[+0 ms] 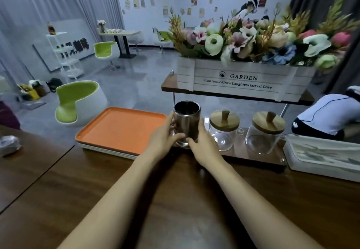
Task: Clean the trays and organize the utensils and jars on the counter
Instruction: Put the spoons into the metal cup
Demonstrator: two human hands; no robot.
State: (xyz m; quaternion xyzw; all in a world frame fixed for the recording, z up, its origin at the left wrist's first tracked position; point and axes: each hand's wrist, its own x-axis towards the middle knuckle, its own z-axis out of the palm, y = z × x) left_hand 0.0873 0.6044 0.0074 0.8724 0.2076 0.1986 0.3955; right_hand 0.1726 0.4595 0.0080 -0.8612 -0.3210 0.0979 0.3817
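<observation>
Hands [163, 137] [204, 141] grip steel cup [187, 122] between tray [116, 128] edge and jar [224, 130]

Upright steel cup [186, 121] beside orange tray [120, 130]

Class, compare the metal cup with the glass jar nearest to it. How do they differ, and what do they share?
The cup is opaque, shiny metal; the jar is clear glass. The cup is open at the top; the jar wears a wooden lid. The left hand and right hand grip the cup; nothing touches the jar. Both stand upright, side by side below the flower box.
</observation>
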